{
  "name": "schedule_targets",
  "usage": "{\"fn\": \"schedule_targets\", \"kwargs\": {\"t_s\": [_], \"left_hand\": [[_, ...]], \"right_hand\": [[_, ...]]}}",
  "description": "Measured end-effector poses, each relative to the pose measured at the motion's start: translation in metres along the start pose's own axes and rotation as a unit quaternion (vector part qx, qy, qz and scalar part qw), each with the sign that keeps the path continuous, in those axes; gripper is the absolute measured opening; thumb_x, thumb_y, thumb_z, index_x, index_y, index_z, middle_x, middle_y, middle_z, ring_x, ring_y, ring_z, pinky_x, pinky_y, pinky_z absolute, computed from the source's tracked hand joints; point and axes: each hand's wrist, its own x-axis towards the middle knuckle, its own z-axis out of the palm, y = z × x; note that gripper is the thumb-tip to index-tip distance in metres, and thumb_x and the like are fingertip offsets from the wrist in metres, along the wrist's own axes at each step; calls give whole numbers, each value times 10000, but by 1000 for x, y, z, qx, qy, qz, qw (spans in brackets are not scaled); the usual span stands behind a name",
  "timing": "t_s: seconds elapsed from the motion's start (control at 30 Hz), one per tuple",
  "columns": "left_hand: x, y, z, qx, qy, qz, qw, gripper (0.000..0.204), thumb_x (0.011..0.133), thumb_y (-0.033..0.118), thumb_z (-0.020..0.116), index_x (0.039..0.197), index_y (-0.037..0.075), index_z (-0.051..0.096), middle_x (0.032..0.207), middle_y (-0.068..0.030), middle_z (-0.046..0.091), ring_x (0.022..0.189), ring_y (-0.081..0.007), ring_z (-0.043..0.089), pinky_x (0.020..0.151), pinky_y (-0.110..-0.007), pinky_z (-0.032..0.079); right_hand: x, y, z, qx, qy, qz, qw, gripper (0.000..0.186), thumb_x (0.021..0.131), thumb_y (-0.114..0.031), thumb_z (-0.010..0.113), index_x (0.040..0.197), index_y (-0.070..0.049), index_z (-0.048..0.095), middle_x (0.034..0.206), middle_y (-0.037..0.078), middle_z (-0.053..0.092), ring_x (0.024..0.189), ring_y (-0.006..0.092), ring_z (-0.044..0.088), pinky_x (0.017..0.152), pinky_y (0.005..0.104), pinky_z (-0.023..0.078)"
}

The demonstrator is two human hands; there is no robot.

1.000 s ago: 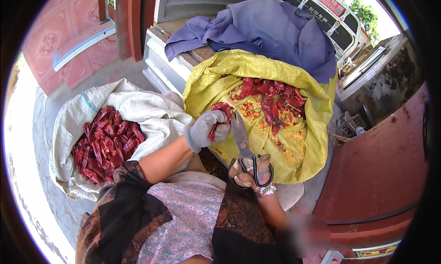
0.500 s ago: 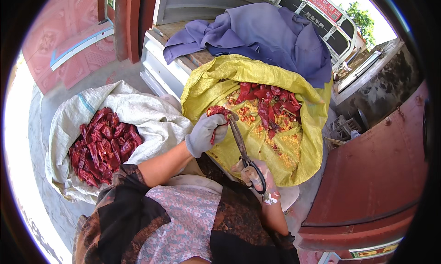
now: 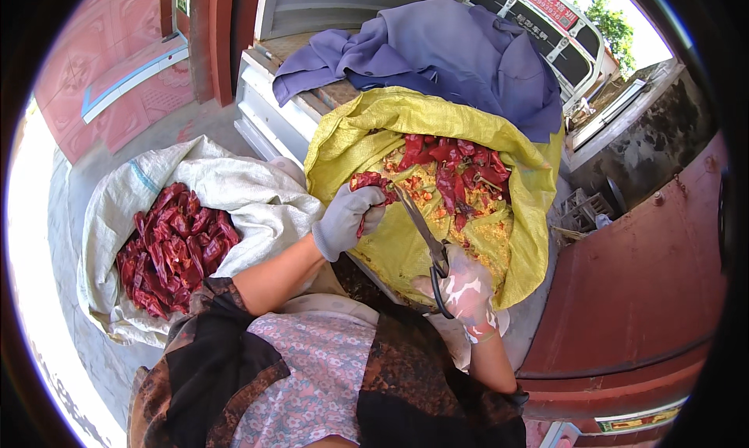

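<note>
In a grey glove, my left hand (image 3: 346, 220) grips dried red chili peppers (image 3: 370, 183) over the near left rim of the yellow woven sack (image 3: 335, 148). My right hand (image 3: 468, 288), in a patterned glove, is closed around the handles of dark metal scissors (image 3: 421, 226). Their blade tips reach up to the peppers beside my left fingers; whether they touch is hard to make out. Inside the yellow sack are whole red peppers (image 3: 456, 163), cut bits and pale yellow seeds (image 3: 480, 237). To the left, a white woven sack (image 3: 250, 187) is filled with dried red peppers (image 3: 175, 249).
A purple-blue cloth (image 3: 445, 50) drapes over a metal truck bed (image 3: 273, 109) behind the yellow sack. At right stand a red metal panel (image 3: 632, 284) and a grey crate (image 3: 581, 214). Pink tiled wall (image 3: 117, 50) rises at the far left.
My right hand has moved to the right and its grip on the scissors has shifted, with the handles now lying differently. My left hand holds the peppers in nearly the same place.
</note>
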Motion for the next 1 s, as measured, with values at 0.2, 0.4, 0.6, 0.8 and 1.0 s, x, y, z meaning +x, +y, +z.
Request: {"fn": "schedule_targets", "kwargs": {"t_s": [0.2, 0.4, 0.6, 0.8, 1.0], "left_hand": [[1, -3, 4, 24, 26, 18, 999, 142, 850, 109, 464, 711, 97, 441, 498, 28, 350, 370, -68, 278, 344, -232, 207], [-2, -2, 8, 49, 41, 23, 998, 137, 850, 97, 473, 716, 95, 445, 501, 32, 348, 375, -61, 274, 347, -226, 204], [-4, 6, 14, 75, -13, 15, 997, 229, 877, 126, 459, 649, 120, 428, 511, 55, 325, 410, -47, 264, 387, -225, 193], [5, -7, -1, -92, -162, -18, 982, 269, 878, 220, 450, 631, 144, 374, 498, 53, 296, 420, -72, 270, 407, -236, 222], [17, -13, 8, -188, -178, -13, 966, 304, 886, 231, 435, 599, 176, 354, 491, 60, 290, 407, -74, 257, 403, -244, 232]], "right_hand": [[12, -6, -7, -128, 7, 7, 992, 588, 599, -598, 709, 793, -76, 521, 648, 117, 584, 604, 311, 595, 561, 394, 463], [12, -2, -10, -66, -8, 19, 998, 496, 668, -528, 703, 771, -75, 527, 608, 116, 577, 572, 295, 586, 545, 361, 463], [3, 31, 39, 398, -65, 15, 915, 503, 769, -502, 641, 791, -7, 552, 564, 45, 529, 501, 169, 528, 507, 337, 449], [-9, 14, 69, 720, -197, -30, 665, 707, 795, -637, 537, 886, 63, 580, 533, -35, 438, 459, 41, 376, 416, 185, 230], [-11, -16, 83, 779, -155, 50, 606, 724, 790, -706, 452, 874, 5, 563, 585, 11, 489, 464, 80, 408, 417, 197, 280]]}}
